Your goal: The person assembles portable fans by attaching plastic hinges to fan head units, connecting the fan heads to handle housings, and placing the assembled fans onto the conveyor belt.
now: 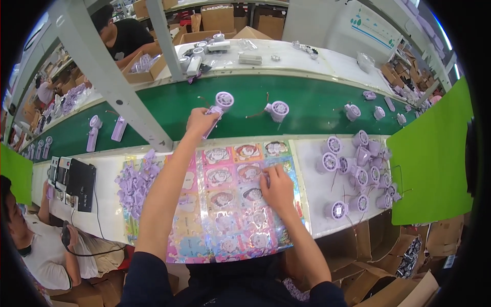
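Note:
Over the green conveyor belt [169, 97], my left hand [201, 122] is closed around the handle of a lilac handheld fan [224, 100]. Its round head points away from me, and a thin wire sticks out beside it. My right hand [277, 189] rests on a shiny sheet printed with cartoon pictures [220, 199], its fingers loosely bent and apart, holding nothing that I can see. To the left of my left forearm lies a heap of small lilac plastic parts [137, 184]. Several lilac fan heads with loose wires [358, 176] stand on the white table at the right.
Another fan head [279, 110] and more fan parts sit along the belt. A grey metal post [110, 77] rises at the left of the belt. Green panels [434, 163] flank the table. At the lower left sits a person [46, 250] beside a black device [81, 184].

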A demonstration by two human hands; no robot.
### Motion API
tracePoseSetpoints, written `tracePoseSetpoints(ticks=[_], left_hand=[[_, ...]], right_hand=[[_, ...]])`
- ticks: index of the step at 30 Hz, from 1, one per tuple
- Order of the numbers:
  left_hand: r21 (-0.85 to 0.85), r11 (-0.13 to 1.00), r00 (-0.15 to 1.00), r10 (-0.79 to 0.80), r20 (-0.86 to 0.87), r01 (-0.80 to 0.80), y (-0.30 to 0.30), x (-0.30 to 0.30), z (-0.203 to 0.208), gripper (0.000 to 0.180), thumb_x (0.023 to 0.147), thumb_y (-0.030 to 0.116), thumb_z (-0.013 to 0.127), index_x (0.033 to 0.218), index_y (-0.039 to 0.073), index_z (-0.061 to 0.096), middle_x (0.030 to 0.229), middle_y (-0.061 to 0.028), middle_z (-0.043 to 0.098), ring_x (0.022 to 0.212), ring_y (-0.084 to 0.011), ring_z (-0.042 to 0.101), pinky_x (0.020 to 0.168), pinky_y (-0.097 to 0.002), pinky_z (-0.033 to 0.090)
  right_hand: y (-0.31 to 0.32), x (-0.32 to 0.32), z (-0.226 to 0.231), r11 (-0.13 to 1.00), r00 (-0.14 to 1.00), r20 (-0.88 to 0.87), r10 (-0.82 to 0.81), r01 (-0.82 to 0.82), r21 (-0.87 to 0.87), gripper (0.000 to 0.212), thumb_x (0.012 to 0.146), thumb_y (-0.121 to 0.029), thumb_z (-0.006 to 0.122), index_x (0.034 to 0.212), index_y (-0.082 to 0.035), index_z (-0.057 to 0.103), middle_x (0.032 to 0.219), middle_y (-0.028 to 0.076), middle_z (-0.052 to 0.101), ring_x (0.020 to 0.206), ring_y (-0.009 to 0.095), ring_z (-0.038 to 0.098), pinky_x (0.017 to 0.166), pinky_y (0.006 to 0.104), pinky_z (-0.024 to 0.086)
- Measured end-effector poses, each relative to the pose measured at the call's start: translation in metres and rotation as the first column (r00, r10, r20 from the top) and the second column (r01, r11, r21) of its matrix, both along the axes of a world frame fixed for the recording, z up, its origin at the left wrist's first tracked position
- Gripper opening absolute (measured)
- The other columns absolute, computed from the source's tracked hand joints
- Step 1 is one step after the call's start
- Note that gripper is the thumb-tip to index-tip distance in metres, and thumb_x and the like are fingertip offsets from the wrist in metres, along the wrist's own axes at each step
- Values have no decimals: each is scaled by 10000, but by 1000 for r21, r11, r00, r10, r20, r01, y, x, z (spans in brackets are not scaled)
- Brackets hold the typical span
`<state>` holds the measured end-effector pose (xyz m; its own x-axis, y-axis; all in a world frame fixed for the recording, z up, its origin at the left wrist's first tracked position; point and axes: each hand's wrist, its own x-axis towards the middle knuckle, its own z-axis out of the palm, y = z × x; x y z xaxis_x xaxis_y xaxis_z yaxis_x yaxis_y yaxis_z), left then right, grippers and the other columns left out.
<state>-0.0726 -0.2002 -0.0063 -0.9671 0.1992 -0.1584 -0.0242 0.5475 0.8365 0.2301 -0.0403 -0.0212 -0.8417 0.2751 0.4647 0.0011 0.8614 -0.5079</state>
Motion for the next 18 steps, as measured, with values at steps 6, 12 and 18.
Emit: tracePoseSetpoints(ticks=[6,12,18], left_hand=[[-73,975,978,208,-18,-209,15,-32,-12,511,760,403,776,1141,62,754,1152,-166,742,1076,-317,705,948,-399,530],[-126,963,964,221,-150,-240,12,-29,-1,562,758,333,795,1234,85,627,1148,-125,714,1111,-323,664,961,-433,504],[131,973,509,211,-835,-189,55,-9,50,417,746,62,677,1158,71,613,1100,-152,610,1073,-356,577,936,-468,458]], right_hand=[[7,1,1,999,999,49,-21,23,-36,144,851,-124,706,960,-51,646,910,125,612,780,334,654,678,443,533],[9,-2,7,998,997,77,-10,14,-57,140,844,-117,706,950,-49,644,907,119,621,753,317,660,661,423,535],[8,-4,8,999,997,72,-2,5,-49,131,845,-115,702,933,-44,637,874,119,623,729,321,655,647,420,533]])
